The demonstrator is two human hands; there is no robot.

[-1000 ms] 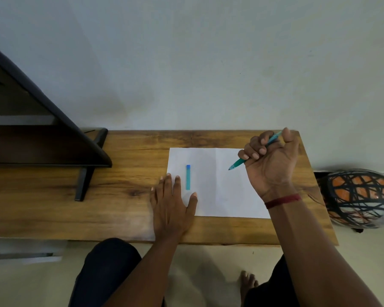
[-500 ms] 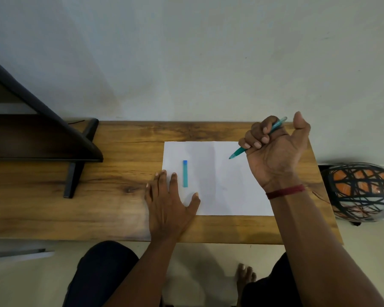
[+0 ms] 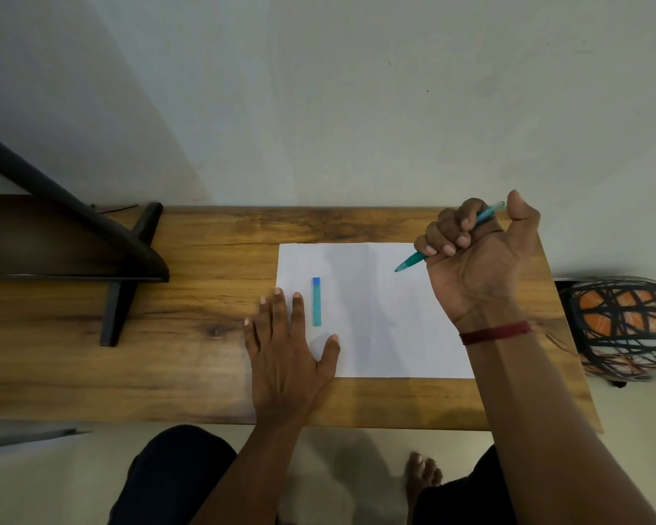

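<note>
A white sheet of paper [image 3: 379, 320] lies on the wooden table [image 3: 190, 358], with a small blue-teal strip [image 3: 316, 302] lying on its left part. My left hand [image 3: 286, 348] rests flat with straight fingers on the paper's left edge and the table. My right hand [image 3: 474, 259] is raised over the paper's right side, palm toward me, fingers curled round a teal pen [image 3: 413, 261]. The pen's tip points down-left above the sheet, and its back end sticks out by my thumb.
A black monitor stand and screen edge [image 3: 125, 259] occupy the table's left part. A wall runs right behind the table. An orange and black helmet [image 3: 625, 327] sits off the table's right end. My knees and a bare foot [image 3: 423, 473] show below.
The view has shifted slightly, with the table sitting a little lower and left. My right hand has stayed raised with the pen; my left hand has stayed flat on the paper's edge.
</note>
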